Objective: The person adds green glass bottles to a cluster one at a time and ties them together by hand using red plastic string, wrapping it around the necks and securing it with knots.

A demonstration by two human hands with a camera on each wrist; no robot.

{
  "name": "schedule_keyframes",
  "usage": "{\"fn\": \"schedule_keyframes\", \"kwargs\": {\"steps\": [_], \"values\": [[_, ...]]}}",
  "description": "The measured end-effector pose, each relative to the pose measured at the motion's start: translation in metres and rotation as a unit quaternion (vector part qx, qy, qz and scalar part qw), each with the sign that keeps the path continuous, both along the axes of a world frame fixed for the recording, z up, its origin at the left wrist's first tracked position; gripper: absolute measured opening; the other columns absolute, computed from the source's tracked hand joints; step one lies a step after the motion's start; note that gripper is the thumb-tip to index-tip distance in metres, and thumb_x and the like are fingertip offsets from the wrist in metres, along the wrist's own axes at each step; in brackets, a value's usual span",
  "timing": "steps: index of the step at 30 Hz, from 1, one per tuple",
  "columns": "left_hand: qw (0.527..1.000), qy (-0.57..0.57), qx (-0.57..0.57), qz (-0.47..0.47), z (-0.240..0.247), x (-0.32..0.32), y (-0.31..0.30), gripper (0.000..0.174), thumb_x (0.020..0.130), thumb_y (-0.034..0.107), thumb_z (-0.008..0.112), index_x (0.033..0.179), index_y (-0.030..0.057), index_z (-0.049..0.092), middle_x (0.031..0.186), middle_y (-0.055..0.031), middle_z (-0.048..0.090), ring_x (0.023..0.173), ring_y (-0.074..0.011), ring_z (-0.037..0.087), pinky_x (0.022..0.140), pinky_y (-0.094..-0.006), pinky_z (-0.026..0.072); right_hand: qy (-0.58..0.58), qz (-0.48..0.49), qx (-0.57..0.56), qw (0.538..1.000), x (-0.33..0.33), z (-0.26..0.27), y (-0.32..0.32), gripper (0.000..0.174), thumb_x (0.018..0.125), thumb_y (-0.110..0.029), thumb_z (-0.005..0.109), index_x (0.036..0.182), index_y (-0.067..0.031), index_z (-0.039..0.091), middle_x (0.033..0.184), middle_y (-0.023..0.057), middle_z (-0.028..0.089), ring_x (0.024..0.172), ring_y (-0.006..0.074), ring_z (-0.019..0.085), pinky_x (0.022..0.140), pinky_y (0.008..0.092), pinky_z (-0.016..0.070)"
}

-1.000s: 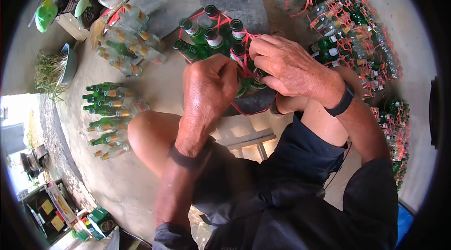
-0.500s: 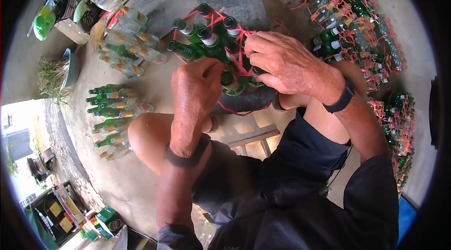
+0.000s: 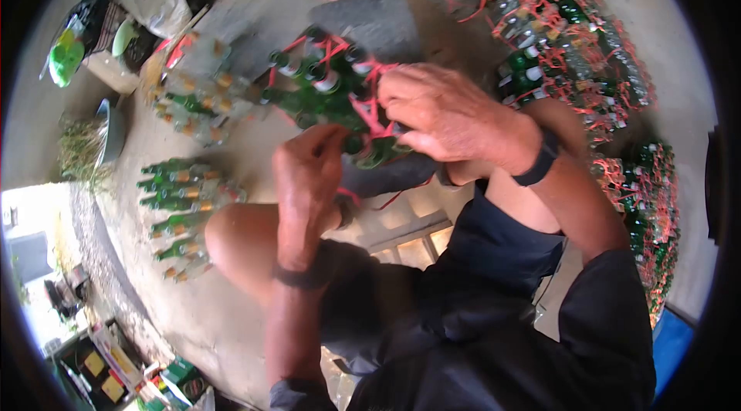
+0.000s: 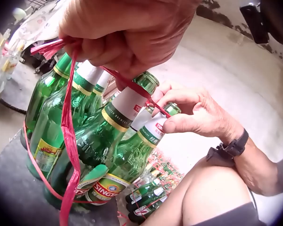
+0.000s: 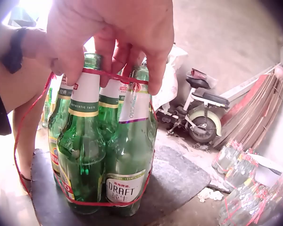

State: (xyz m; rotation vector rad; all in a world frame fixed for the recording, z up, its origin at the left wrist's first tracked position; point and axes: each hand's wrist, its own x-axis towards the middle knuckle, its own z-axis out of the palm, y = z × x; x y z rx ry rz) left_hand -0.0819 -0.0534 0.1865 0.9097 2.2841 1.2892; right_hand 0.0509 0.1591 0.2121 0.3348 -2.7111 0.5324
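A cluster of green beer bottles (image 3: 312, 98) stands upright, with red plastic string (image 4: 68, 146) wound round the lower bodies and necks. My left hand (image 3: 307, 172) grips the string beside the near bottles; in the left wrist view, its curled fingers hold a bunched end above the bottle necks, and one strand hangs down. My right hand (image 3: 455, 114) is at the necks on the far right of the cluster. In the right wrist view, its thumb and fingers reach round the tops of the front bottles (image 5: 85, 136), over the string there.
Under the bottles lies a dark slab (image 5: 184, 172). Loose bottles (image 3: 181, 187) stand in groups at left. String-bound bundles (image 3: 571, 40) line the right wall. A scooter (image 5: 203, 110) and leaning boards (image 5: 254, 106) stand farther back. A basin (image 3: 114, 133) holds cut plants.
My left hand has drawn back toward my body and a little to the left, away from the bottle necks. My right hand stays at the necks. The head view has shifted slightly.
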Motion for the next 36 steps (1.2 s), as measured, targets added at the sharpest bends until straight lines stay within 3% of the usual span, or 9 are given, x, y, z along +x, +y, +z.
{"fn": "schedule_keyframes", "kwargs": {"steps": [1, 11, 15, 16, 19, 24, 29, 31, 36], "values": [[1.0, 0.015, 0.0, -0.012, -0.005, -0.004, -0.003, 0.02, 0.1, 0.005, 0.069, 0.114, -0.0024, 0.082, 0.08, -0.0016, 0.074, 0.071, -0.0055, 0.059, 0.062, -0.0265, 0.0484, -0.003, -0.002, 0.022, 1.0, 0.001, -0.003, 0.0, 0.03, 0.072, -0.015, 0.087, 0.091, -0.0032, 0.067, 0.105, 0.0092, 0.059, 0.107, 0.0301, 0.063, 0.087, 0.0441, 0.0541], [0.991, -0.127, 0.029, -0.01, -0.02, -0.014, -0.01, 0.02, 0.101, 0.006, 0.07, 0.113, -0.0062, 0.081, 0.091, 0.001, 0.076, 0.079, -0.0062, 0.06, 0.07, -0.0255, 0.0492, -0.006, -0.044, 0.02, 0.999, 0.003, -0.015, -0.007, 0.031, 0.073, -0.018, 0.086, 0.094, -0.0041, 0.067, 0.113, 0.0098, 0.058, 0.116, 0.0294, 0.06, 0.097, 0.0425, 0.0512], [0.985, -0.171, 0.035, 0.006, -0.013, -0.011, -0.008, 0.021, 0.102, 0.009, 0.072, 0.115, -0.0047, 0.082, 0.08, 0.0067, 0.065, 0.069, -0.0016, 0.049, 0.061, -0.0225, 0.0365, 0.049, -0.076, 0.025, 0.996, 0.008, -0.009, -0.012, 0.032, 0.072, -0.02, 0.088, 0.092, -0.0056, 0.067, 0.114, 0.0103, 0.057, 0.116, 0.03, 0.059, 0.098, 0.0435, 0.0525], [0.982, -0.186, 0.038, 0.021, -0.013, -0.009, -0.006, 0.021, 0.102, 0.01, 0.073, 0.115, -0.0023, 0.083, 0.074, 0.0103, 0.057, 0.063, 0.0002, 0.04, 0.056, -0.0223, 0.0276, 0.057, -0.094, 0.043, 0.993, 0.011, -0.009, -0.013, 0.036, 0.072, -0.022, 0.09, 0.094, -0.0051, 0.067, 0.117, 0.0123, 0.056, 0.118, 0.0325, 0.058, 0.1, 0.0448, 0.0531], [0.983, -0.178, 0.038, 0.036, -0.019, -0.009, -0.006, 0.019, 0.101, 0.011, 0.074, 0.113, -0.0003, 0.084, 0.07, 0.0121, 0.054, 0.06, 0.0006, 0.038, 0.053, -0.0227, 0.0254, 0.062, -0.165, 0.018, 0.984, 0.019, -0.01, -0.025, 0.039, 0.071, -0.025, 0.091, 0.095, -0.0036, 0.067, 0.123, 0.0142, 0.054, 0.12, 0.0347, 0.058, 0.1, 0.0453, 0.0538], [0.981, -0.182, 0.055, 0.037, -0.016, -0.006, -0.006, 0.019, 0.101, 0.012, 0.075, 0.112, 0.0004, 0.084, 0.067, 0.0127, 0.053, 0.058, 0.001, 0.037, 0.051, -0.0227, 0.025, 0.013, -0.224, -0.015, 0.974, 0.018, -0.023, -0.037, 0.045, 0.081, -0.028, 0.09, 0.109, -0.0038, 0.066, 0.133, 0.0167, 0.05, 0.121, 0.0362, 0.057, 0.099, 0.0452, 0.0558], [0.984, -0.165, 0.058, 0.035, -0.021, -0.007, -0.008, 0.02, 0.101, 0.012, 0.074, 0.112, 0.0003, 0.084, 0.068, 0.0122, 0.055, 0.058, 0.0011, 0.038, 0.051, -0.0229, 0.0255, 0.033, -0.22, -0.008, 0.975, 0.019, -0.029, -0.038, 0.046, 0.081, -0.027, 0.09, 0.11, -0.0029, 0.063, 0.133, 0.0169, 0.049, 0.121, 0.0365, 0.057, 0.099, 0.0452, 0.0561], [0.986, -0.158, 0.038, 0.037, -0.029, -0.01, -0.009, 0.024, 0.1, 0.014, 0.068, 0.111, 0.0005, 0.084, 0.071, 0.0066, 0.061, 0.065, -0.0035, 0.047, 0.058, -0.0258, 0.0372, 0.04, -0.21, -0.004, 0.977, 0.017, -0.03, -0.036, 0.047, 0.081, -0.026, 0.09, 0.111, -0.0026, 0.063, 0.133, 0.017, 0.049, 0.121, 0.0367, 0.058, 0.099, 0.0454, 0.056], [0.987, -0.137, 0.059, 0.051, -0.042, -0.01, -0.004, 0.022, 0.099, 0.013, 0.071, 0.11, -0.0015, 0.084, 0.071, 0.0075, 0.061, 0.063, -0.0026, 0.044, 0.056, -0.0253, 0.034, 0.018, -0.184, -0.019, 0.983, 0.015, -0.027, -0.029, 0.045, 0.079, -0.022, 0.091, 0.108, -0.0029, 0.063, 0.13, 0.0171, 0.05, 0.122, 0.0374, 0.058, 0.101, 0.0451, 0.0551]]}}
